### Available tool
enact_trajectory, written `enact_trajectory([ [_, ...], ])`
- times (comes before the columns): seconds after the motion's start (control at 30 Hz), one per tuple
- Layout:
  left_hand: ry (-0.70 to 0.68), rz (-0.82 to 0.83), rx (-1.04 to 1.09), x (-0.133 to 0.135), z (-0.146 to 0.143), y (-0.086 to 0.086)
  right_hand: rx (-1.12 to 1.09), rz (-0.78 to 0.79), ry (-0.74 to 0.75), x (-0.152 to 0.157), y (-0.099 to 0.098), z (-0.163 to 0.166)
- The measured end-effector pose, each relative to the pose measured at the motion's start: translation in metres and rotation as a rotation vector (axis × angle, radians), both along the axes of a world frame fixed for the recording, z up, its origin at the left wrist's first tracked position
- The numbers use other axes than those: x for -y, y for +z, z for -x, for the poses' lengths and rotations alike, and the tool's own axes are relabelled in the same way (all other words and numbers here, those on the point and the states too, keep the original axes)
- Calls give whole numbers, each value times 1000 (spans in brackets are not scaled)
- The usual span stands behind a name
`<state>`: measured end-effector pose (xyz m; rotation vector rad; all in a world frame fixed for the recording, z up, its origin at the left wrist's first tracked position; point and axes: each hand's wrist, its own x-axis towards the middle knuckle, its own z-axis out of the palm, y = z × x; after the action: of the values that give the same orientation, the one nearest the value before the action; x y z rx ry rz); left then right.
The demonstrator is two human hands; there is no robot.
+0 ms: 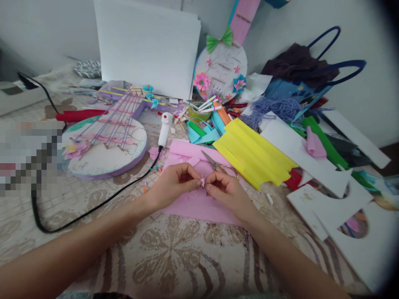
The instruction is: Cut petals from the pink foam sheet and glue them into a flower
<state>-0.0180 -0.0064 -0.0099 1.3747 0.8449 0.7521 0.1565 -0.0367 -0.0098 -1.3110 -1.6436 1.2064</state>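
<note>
Grip of the left hand (178, 181) and of the right hand (229, 192) is being pinched onto a tiny scrap of pink paper (202, 182), which is being held between them over a creased pink sheet (201, 207). Pale, folded and pointed, the scrap is being partly hidden by both hands. Slim metal scissors (213, 162) are being supported by the sheet, beside softly wrinkled yellow paper (252, 151).

Pink scrap (203, 182) between both hands (174, 180) (227, 189)
</note>
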Motion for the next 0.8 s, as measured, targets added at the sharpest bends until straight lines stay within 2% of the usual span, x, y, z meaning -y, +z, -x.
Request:
enact_trajectory([
  [0.2,21,11,-20,1,0,-3,91,-68,-24,1,1,2],
  [0.5,52,64,54,3,-3,-2,61,-38,-5,1,-1,3],
  [0.8,45,98,34,2,-1,-4,11,-26,14,-1,1,1],
])
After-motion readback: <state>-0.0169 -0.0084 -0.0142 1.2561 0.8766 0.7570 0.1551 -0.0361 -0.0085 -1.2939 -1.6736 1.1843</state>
